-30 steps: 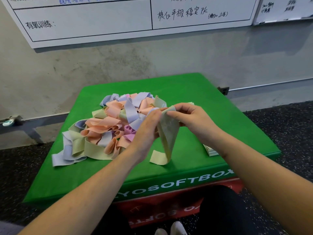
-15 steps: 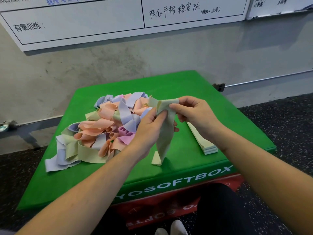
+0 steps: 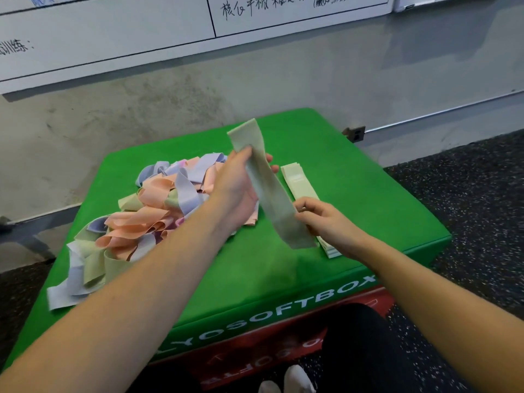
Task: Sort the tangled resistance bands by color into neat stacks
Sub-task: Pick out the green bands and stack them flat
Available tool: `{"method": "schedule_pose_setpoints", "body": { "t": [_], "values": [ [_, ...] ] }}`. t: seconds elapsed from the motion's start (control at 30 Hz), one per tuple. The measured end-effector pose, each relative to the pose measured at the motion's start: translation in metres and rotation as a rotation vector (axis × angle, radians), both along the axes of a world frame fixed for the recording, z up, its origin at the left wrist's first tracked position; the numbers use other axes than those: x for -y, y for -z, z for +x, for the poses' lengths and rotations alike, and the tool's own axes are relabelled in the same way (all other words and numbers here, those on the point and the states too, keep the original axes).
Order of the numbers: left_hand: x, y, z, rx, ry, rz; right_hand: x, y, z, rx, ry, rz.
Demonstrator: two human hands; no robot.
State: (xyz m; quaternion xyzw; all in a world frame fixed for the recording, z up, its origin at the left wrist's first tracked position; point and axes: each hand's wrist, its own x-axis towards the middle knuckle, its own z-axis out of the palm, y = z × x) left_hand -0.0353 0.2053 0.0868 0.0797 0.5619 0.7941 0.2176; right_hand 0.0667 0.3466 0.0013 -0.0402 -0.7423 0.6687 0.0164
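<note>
1. Nearest the camera, two white shoe toes [image 3: 286, 381] show at the bottom edge on the dark speckled floor [image 3: 467, 199], with a dark trouser leg [image 3: 357, 344] just to their right.
2. Above them stands a red foam box [image 3: 255, 355] carrying a green padded box that serves as the bench [image 3: 255, 273], with white lettering on its near face.
3. The right hand [image 3: 326, 222] hovers over the near right part of the bench, its thumb and curled fingers pinching the near end of a pale yellow-green flat elastic resistance band [image 3: 269, 191].
4. That band stretches taut from near right to far left, lifted off the bench between the two hands.
5. The left hand [image 3: 241, 185] grips the band farther up, fingers wrapped round it, and the band's far end sticks up past the fingers.
6. Just right of the held band, a neat stack of pale yellow-green bands [image 3: 297, 180] lies flat on the bench, its near end partly hidden by the right hand.
7. Left of the left hand lies a tangled heap of peach, lavender, pink and yellow-green bands [image 3: 147, 217].
8. Farthest off, a grey concrete wall [image 3: 170, 109] bears a whiteboard [image 3: 141, 29] with handwriting.
</note>
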Motion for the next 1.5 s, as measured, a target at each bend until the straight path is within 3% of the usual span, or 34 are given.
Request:
{"method": "schedule_pose_setpoints", "body": {
  "t": [0.13,0.23,0.33,0.53,0.67,0.93,1.2,1.5],
  "values": [
    [-0.021,-0.002,-0.022,0.053,0.002,0.021,-0.011,0.001,0.003,0.020,0.038,0.070],
    [-0.041,0.002,-0.036,0.076,-0.026,0.022,-0.019,0.007,0.003,0.020,0.204,0.183],
    [-0.062,0.011,-0.049,0.083,-0.058,0.011,-0.031,0.012,0.005,-0.017,0.332,0.119],
    [-0.091,0.036,-0.075,0.110,-0.071,-0.066,-0.060,0.022,0.014,0.053,0.277,0.130],
    [-0.105,0.054,-0.091,0.094,-0.131,-0.191,-0.072,0.032,0.016,0.144,0.288,0.030],
    [-0.119,0.100,-0.106,-0.057,-0.051,-0.516,-0.084,0.052,0.016,0.194,0.155,0.650],
    [-0.127,0.125,-0.120,-0.271,-0.047,-0.745,-0.109,0.064,0.031,0.040,0.003,0.624],
    [-0.131,0.131,-0.133,-0.319,-0.039,-0.726,-0.107,0.073,0.028,-0.176,0.051,0.643]
  ]
}}
